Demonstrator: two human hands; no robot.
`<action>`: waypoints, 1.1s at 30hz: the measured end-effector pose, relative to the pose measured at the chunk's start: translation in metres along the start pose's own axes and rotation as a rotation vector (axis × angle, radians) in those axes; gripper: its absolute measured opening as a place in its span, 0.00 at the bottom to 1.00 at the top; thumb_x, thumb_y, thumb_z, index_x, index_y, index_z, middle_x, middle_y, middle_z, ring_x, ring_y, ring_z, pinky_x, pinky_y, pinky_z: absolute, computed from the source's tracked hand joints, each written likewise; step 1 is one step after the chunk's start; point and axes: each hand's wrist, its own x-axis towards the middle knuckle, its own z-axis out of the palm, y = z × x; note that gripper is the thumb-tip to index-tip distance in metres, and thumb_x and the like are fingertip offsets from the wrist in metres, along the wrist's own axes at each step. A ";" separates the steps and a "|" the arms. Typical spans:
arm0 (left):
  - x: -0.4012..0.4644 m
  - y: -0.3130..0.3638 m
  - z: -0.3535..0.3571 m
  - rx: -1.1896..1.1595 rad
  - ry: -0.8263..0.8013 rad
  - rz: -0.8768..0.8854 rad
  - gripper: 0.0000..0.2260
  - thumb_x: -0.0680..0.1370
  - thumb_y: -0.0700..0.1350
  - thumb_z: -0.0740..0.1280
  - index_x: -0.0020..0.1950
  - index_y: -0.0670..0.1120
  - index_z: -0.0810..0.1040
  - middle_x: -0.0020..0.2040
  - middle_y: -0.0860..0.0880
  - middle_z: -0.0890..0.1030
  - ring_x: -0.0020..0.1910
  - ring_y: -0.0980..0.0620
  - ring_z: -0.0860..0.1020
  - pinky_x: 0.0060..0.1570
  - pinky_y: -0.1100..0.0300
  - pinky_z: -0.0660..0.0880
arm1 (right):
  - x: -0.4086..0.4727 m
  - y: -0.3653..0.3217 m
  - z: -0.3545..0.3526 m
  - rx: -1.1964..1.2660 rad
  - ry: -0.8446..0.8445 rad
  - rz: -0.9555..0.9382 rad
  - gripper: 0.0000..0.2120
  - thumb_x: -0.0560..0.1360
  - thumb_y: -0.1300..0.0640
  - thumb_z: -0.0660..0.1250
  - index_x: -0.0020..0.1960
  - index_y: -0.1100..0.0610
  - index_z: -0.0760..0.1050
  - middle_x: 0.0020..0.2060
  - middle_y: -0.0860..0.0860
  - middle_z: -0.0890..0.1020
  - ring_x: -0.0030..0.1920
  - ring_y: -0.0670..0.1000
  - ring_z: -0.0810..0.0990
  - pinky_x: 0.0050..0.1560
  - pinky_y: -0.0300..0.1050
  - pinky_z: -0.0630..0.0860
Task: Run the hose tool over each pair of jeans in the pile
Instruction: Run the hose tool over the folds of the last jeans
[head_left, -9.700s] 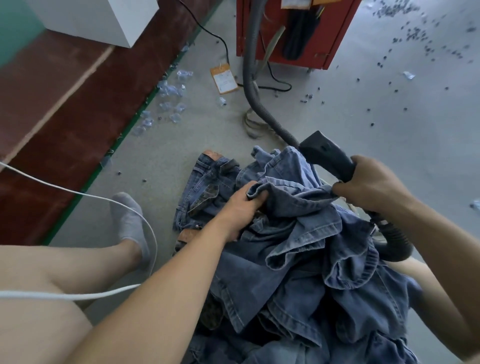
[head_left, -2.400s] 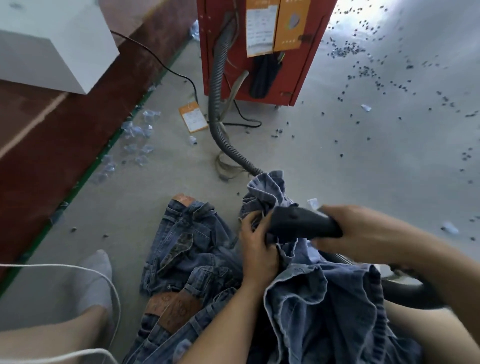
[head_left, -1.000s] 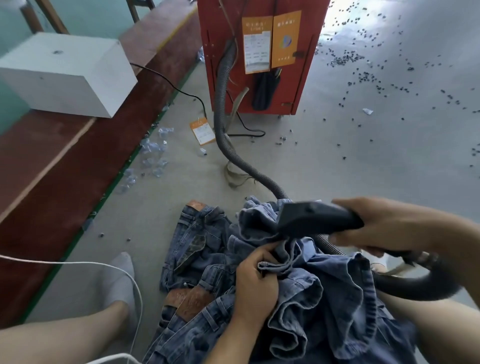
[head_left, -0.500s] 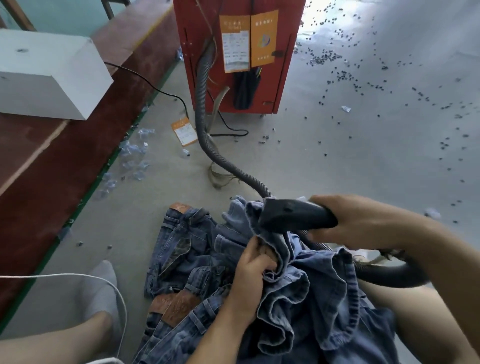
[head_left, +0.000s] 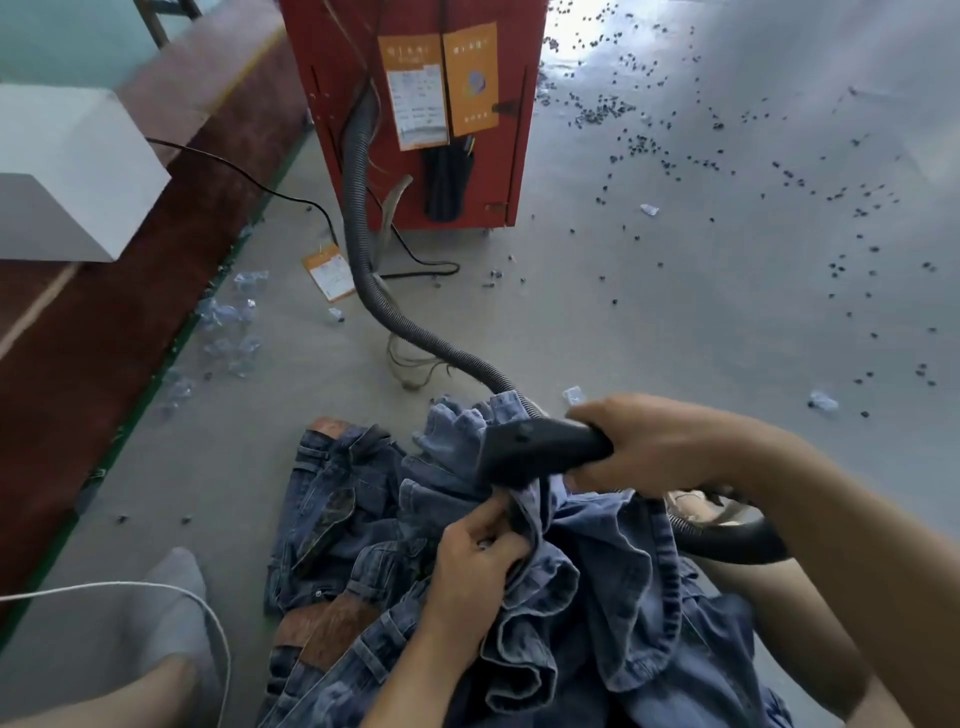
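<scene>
A pile of blue jeans (head_left: 332, 525) lies on the grey floor in front of me and over my lap. My left hand (head_left: 475, 558) grips a bunched fold of the top pair of jeans (head_left: 597, 587). My right hand (head_left: 649, 441) holds the black hose tool (head_left: 530, 449) by its handle, its flat head pressed onto the bunched denim just above my left hand. The ribbed grey hose (head_left: 363, 249) runs from the tool across the floor up to a red machine (head_left: 415, 104).
The red machine carries orange labels. A white box (head_left: 67, 171) sits on a dark red platform at left. A paper tag (head_left: 328, 270), clear plastic scraps and small dark bits litter the floor. My socked left foot (head_left: 171, 603) and a white cord (head_left: 156, 590) are at lower left.
The tool head has stayed on the bunched denim while my left hand shifted its hold slightly lower on the fold. The camera view has drifted a little.
</scene>
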 end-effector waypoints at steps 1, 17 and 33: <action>-0.003 -0.002 -0.003 0.020 0.004 -0.014 0.15 0.76 0.38 0.67 0.56 0.52 0.88 0.40 0.51 0.83 0.39 0.51 0.79 0.43 0.61 0.75 | 0.008 -0.001 0.002 0.004 0.070 0.016 0.06 0.75 0.50 0.72 0.49 0.48 0.76 0.35 0.48 0.81 0.28 0.41 0.78 0.27 0.35 0.72; -0.031 0.008 -0.016 -0.245 -0.073 -0.159 0.06 0.70 0.48 0.66 0.40 0.49 0.82 0.33 0.45 0.73 0.30 0.50 0.69 0.33 0.59 0.69 | 0.014 0.006 -0.004 0.023 0.087 -0.118 0.11 0.74 0.49 0.76 0.51 0.40 0.77 0.38 0.38 0.82 0.36 0.40 0.80 0.33 0.31 0.72; 0.050 0.042 -0.027 0.594 -0.080 -0.436 0.53 0.69 0.82 0.33 0.66 0.50 0.82 0.67 0.45 0.80 0.69 0.52 0.76 0.74 0.41 0.63 | 0.054 0.079 -0.007 -0.216 0.251 0.147 0.10 0.75 0.48 0.73 0.52 0.44 0.74 0.39 0.44 0.81 0.41 0.49 0.78 0.41 0.48 0.75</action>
